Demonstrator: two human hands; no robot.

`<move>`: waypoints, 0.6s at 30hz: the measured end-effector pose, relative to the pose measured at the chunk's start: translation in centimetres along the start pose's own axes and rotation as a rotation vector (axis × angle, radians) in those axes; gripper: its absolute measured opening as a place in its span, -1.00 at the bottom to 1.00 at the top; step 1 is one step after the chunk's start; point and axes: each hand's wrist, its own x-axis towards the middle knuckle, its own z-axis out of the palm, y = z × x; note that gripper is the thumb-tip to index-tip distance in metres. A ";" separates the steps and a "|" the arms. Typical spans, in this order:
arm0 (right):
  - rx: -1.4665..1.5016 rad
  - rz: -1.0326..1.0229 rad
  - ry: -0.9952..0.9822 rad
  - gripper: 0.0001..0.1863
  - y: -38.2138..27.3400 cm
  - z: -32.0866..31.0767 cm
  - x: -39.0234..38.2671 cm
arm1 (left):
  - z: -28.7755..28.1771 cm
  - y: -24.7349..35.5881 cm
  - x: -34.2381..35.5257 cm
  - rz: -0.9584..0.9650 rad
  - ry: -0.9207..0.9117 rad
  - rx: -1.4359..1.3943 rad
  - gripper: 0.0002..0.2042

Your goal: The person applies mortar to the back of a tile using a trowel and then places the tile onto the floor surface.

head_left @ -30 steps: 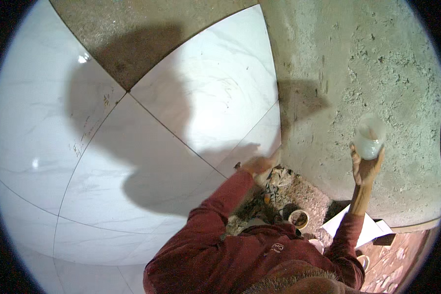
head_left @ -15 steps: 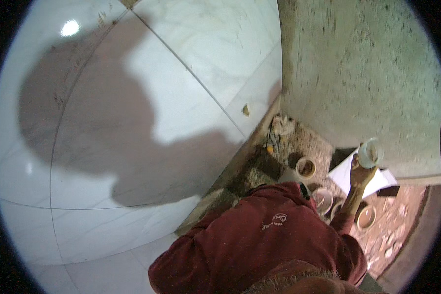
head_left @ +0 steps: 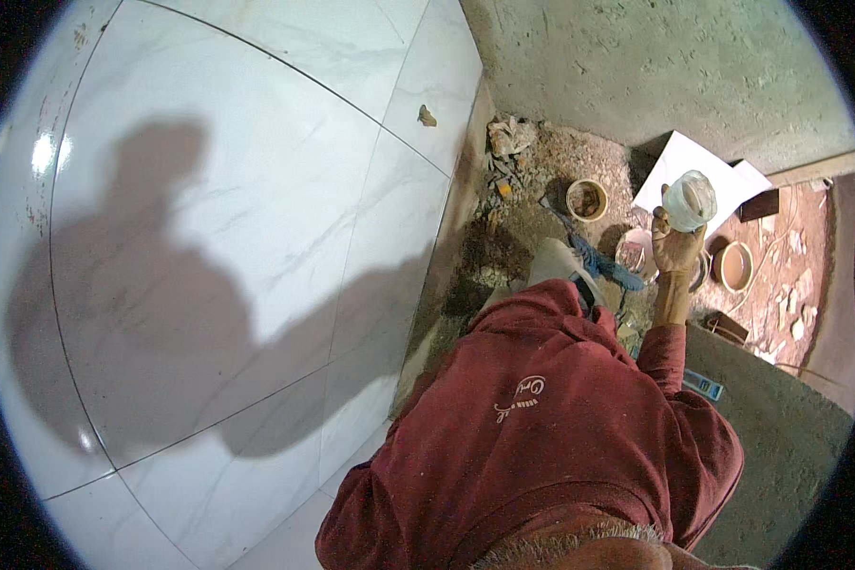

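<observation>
My right hand (head_left: 676, 239) is raised in front of me over the floor, fingers wrapped round a translucent plastic cup (head_left: 691, 201). The cup is tilted, its round mouth partly showing, with some brownish residue inside. Behind it, a flat white sheet or tile (head_left: 674, 161) leans near the wall. My left arm, in a maroon sleeve (head_left: 375, 513), runs down at the lower left, and its hand is out of view. Below my right hand on the floor stand a light-rimmed bucket (head_left: 733, 267) and a whitish tub (head_left: 632, 252).
A glossy white tiled wall (head_left: 256, 142) fills the left and carries my shadow. A rough cement wall (head_left: 655, 66) rises ahead. On the floor lie another bucket (head_left: 587, 200), a crumpled bag (head_left: 511, 136), a blue item (head_left: 616, 271) and tile shards (head_left: 796, 318).
The view has shifted, so the floor things sit higher in the picture. My right hand still holds the cup, and more of the hand and forearm shows.
</observation>
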 end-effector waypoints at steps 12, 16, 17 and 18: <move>-0.077 -0.358 0.375 -0.41 -8.8 -12.1 -13.0 | 0.4 13.4 8.0 0.552 -0.194 1.109 -0.45; 0.121 -0.418 0.424 -0.43 -9.1 -12.0 -14.7 | -7.9 12.0 10.8 0.354 -0.308 0.216 -0.50; 0.150 -0.408 0.418 -0.44 -10.9 -14.2 -16.5 | -6.1 13.0 11.4 0.260 -0.410 -0.108 -0.49; 0.214 -0.326 0.295 -0.45 -12.5 -15.7 -16.9 | -4.5 14.1 11.5 0.225 -0.290 -0.055 -0.49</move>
